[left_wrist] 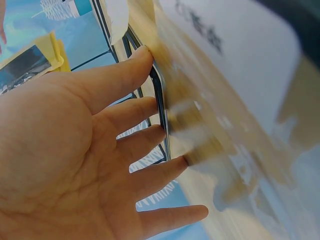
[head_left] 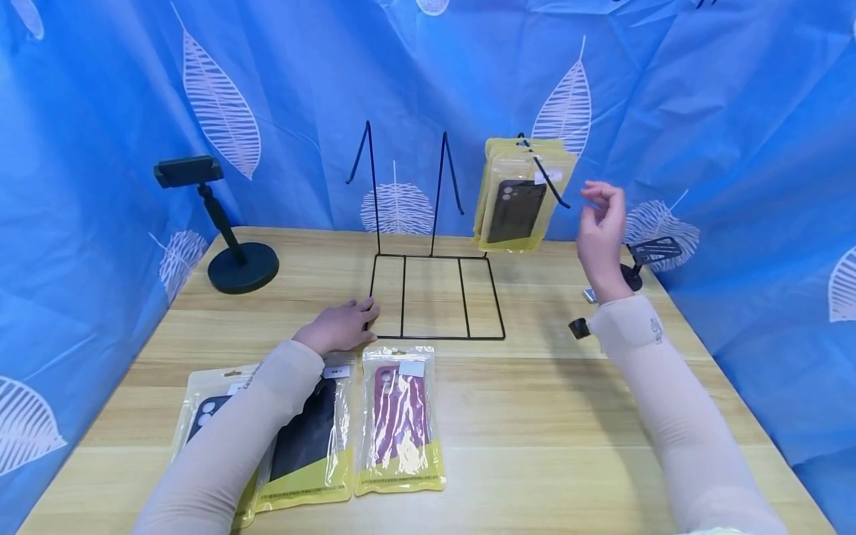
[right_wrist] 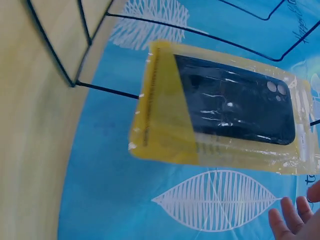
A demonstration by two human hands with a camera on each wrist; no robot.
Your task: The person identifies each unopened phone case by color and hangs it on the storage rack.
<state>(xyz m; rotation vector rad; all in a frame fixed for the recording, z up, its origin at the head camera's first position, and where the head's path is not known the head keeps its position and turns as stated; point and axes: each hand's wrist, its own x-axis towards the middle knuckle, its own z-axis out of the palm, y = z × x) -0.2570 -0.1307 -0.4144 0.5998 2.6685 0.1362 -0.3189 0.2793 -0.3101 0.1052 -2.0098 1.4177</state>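
Right hand (head_left: 602,234) is up beside the right hook (head_left: 551,182), grip released, fingers loosely bent around nothing! Down low, the left hand (head_left: 339,325) sets spread, nearly straight fingers against the left edge of the wire rack (head_left: 435,338), a steadying touch by the look of it. Here's the danger: all the hanging load sits on one side, so a tug there could tip or skid the frame should that left hand lift, and a knock could shake pouches off. Packaging now: yellow hanging pouches (head_left: 518,197) stacked on that hook, the front one showing a dark phone case (head_left: 516,212). Flat on the tabletop (head_left: 535,416), three more: a maroon-case pouch (head_left: 401,475), a middle pouch (head_left: 310,487) with a dark case, and a left pouch (head_left: 197,385), dark-cased too, partly hidden by the sleeve (head_left: 234,438).
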